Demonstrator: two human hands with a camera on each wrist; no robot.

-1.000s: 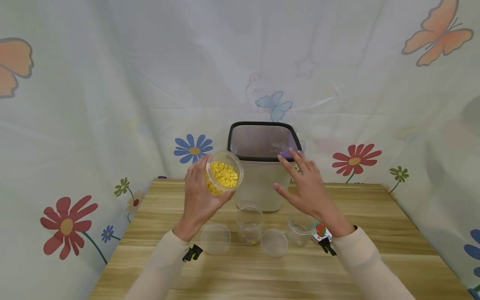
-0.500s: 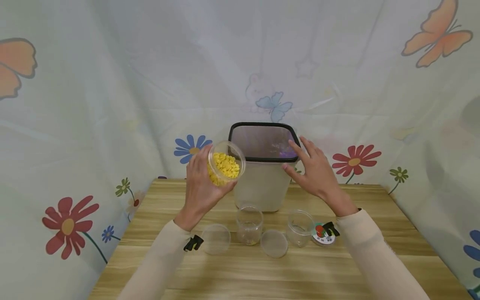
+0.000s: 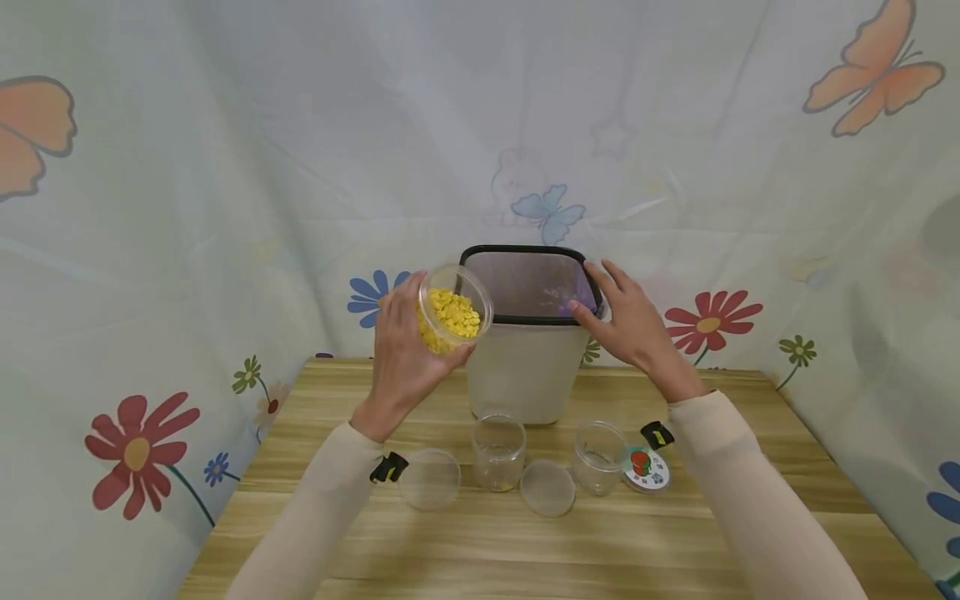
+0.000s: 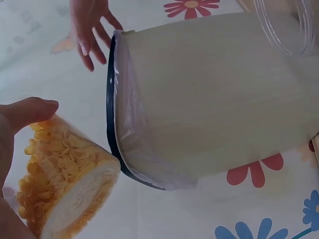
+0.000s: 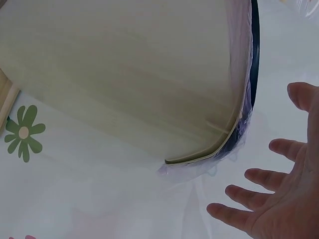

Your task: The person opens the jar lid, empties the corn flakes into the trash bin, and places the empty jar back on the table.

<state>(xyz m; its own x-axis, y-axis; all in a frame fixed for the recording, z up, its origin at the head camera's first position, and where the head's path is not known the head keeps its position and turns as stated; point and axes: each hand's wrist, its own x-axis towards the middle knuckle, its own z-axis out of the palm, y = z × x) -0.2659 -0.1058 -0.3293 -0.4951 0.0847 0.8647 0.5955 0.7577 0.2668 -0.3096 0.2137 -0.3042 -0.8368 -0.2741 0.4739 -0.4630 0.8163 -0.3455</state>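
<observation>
My left hand [image 3: 408, 354] grips a clear plastic jar [image 3: 480, 321] partly filled with yellow flakes [image 3: 453, 315]. The jar is tilted, its mouth facing me and toward the bin's left rim. In the left wrist view the thumb curls over the jar's side, and the flakes [image 4: 60, 164] show through the wall. A white bin [image 3: 521, 375] with a black rim and a purplish liner stands behind. My right hand [image 3: 630, 329] hovers by the bin's right rim, fingers spread; in the right wrist view the fingers are apart from the rim and hold nothing.
On the wooden table [image 3: 585, 550] stand two clear jars, one in the middle [image 3: 499, 454] and one to its right [image 3: 600, 458]. Two translucent lids [image 3: 547, 488] [image 3: 431, 480] lie nearby. A printed round lid [image 3: 647, 470] lies at the right. A patterned curtain [image 3: 420, 150] hangs behind.
My left hand has risen slightly with the jar, bringing it nearer the bin's rim. The right hand has moved from in front of the bin up and right, to the rim's right side.
</observation>
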